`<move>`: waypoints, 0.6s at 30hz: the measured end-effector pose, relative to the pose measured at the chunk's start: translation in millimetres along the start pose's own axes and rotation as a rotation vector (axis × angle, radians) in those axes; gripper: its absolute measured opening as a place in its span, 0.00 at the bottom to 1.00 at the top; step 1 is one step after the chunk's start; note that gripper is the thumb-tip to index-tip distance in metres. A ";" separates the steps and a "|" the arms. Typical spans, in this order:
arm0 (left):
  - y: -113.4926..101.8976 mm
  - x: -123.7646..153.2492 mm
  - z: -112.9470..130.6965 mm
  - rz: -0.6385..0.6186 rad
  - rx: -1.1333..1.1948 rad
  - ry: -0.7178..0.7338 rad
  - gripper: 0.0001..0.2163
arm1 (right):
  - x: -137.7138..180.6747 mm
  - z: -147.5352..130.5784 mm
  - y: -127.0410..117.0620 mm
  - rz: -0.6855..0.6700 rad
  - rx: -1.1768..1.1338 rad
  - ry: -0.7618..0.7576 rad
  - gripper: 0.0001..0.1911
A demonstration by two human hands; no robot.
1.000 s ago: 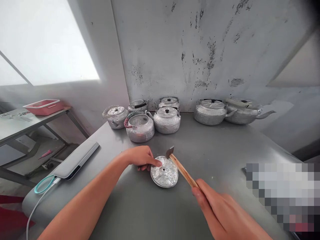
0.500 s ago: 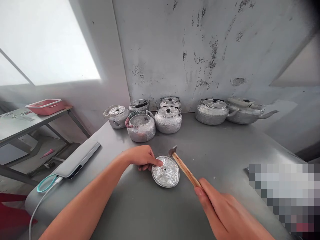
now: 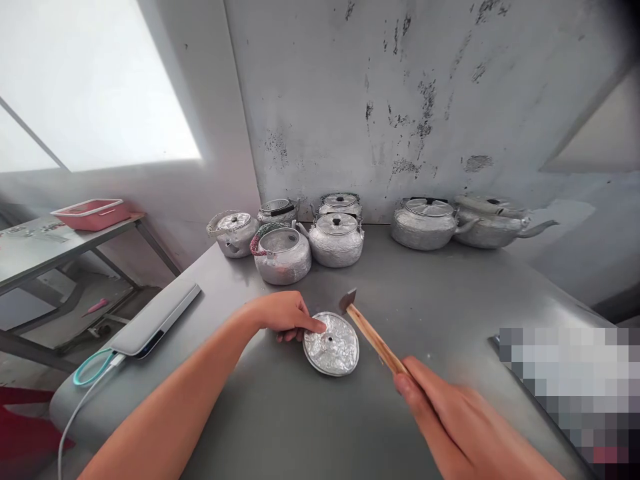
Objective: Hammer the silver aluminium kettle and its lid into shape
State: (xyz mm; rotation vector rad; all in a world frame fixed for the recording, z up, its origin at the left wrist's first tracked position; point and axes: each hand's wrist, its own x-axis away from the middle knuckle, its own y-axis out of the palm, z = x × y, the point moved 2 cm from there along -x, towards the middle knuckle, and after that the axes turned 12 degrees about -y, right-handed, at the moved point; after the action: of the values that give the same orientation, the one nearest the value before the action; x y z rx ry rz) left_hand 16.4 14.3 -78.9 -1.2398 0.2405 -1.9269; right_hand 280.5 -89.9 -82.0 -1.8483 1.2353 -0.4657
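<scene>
My left hand (image 3: 290, 315) grips the left edge of a round, dented silver kettle lid (image 3: 334, 353), thumb on top and the other fingers partly hidden at the rim. A small dark hole shows in the lid's middle, with no knob on it. In my right hand (image 3: 440, 407) is a hammer (image 3: 377, 340), held by its wooden handle. Its dark metal head is just above and to the right of the lid, apart from it. Beyond the lid stands an open kettle (image 3: 284, 263) with a red and green wrapped handle.
Several dented kettles (image 3: 337, 243) line the back of the grey table (image 3: 300, 433) by the wall. At left lies a power bank (image 3: 157, 320) with a white cable. A pink basket (image 3: 93, 215) sits on a side table. A blurred-out flat object (image 3: 565, 380) is at right.
My right hand and the hammer have shifted slightly to the right. My left hand and the lid stay where they were.
</scene>
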 end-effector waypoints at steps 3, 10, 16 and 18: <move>0.4 -0.7 -0.6 -0.002 -0.005 -0.006 0.28 | -0.8 -0.7 0.0 -0.014 -0.014 0.008 0.18; 0.3 -0.1 0.4 -0.003 -0.004 -0.006 0.27 | -2.8 -3.3 -0.3 -0.039 -0.055 0.017 0.20; -0.1 1.5 2.0 0.003 -0.006 -0.012 0.27 | -2.5 1.6 3.1 -0.083 -0.097 0.053 0.21; 0.0 1.2 1.7 0.000 0.000 -0.015 0.27 | -2.3 4.3 4.0 -0.097 -0.113 0.084 0.22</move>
State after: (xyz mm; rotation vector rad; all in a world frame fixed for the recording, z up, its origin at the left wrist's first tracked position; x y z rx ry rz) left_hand 17.6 13.9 -77.2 -1.2536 0.2329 -1.9175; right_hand 280.2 -86.6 -87.3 -2.0092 1.2536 -0.5418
